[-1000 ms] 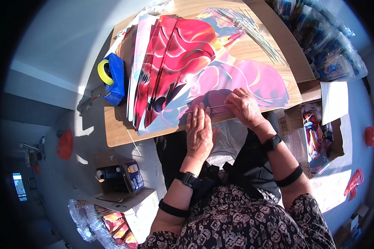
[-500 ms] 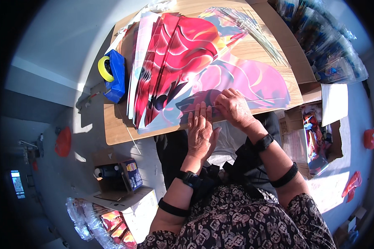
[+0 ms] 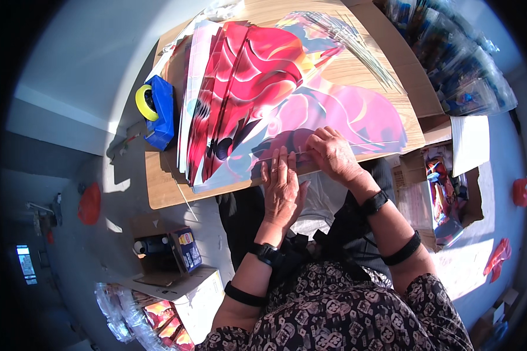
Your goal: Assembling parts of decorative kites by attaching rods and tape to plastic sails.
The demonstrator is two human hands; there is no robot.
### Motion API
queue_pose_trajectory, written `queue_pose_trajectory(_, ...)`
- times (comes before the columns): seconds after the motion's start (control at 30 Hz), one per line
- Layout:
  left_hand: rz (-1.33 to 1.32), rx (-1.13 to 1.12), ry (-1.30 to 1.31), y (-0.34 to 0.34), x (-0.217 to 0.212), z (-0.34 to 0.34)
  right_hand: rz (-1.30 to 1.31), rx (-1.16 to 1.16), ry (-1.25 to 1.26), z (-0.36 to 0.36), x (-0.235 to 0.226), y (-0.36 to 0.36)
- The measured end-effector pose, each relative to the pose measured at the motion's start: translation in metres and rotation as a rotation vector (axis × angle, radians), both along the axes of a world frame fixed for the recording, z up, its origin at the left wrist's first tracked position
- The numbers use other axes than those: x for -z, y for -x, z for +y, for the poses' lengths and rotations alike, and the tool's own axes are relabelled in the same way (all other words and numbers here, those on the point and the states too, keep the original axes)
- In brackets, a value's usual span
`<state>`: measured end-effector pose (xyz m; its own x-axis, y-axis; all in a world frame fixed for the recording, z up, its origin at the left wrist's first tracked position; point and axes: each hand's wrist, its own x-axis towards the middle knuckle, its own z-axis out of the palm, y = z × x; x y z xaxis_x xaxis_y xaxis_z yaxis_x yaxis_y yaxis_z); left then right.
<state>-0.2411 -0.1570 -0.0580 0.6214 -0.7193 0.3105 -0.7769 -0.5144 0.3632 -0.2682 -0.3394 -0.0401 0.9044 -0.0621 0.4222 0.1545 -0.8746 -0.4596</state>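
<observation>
A thin printed sheet [image 3: 369,111] in pink and grey lies along the near side of the wooden table [image 3: 164,190]. Close to its near edge runs a slim pale stick [image 3: 377,144]. My left hand [image 3: 283,186] rests on the sheet, fingers stretched flat near the stick's left part. Just to its right, my right hand [image 3: 334,155] has its fingers curled in a pinch at the stick; the fingertips are partly hidden. Beyond my hands, a stack of red patterned sheets [image 3: 263,64] overlaps the pink one.
A bundle of thin sticks [image 3: 366,55] lies at the table's far right. A blue tape dispenser [image 3: 164,117] with yellow tape stands at the left edge. One loose stick [image 3: 187,202] juts over the near left edge. Cardboard boxes [image 3: 471,199] and plastic-wrapped packs [image 3: 468,70] flank the right side.
Both hands keep almost the same place on the sheet and stick. The whole view has shifted very slightly.
</observation>
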Motion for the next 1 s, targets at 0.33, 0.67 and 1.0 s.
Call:
queue_pose_trajectory(0.33,-0.03,0.0,-0.051,0.0006,-0.0007,-0.0003,0.048,0.032,0.002,0.0002,0.0007,0.002)
queue_pose_trajectory(0.67,-0.072,-0.013,-0.078,-0.0012,0.0036,0.0007,0.026,0.04,0.008,0.0011,0.0023,0.0018)
queue_pose_trajectory(1.0,-0.084,-0.007,-0.083,-0.0007,0.0064,-0.0014,-0.027,0.036,-0.021,-0.0011,0.0043,0.0018)
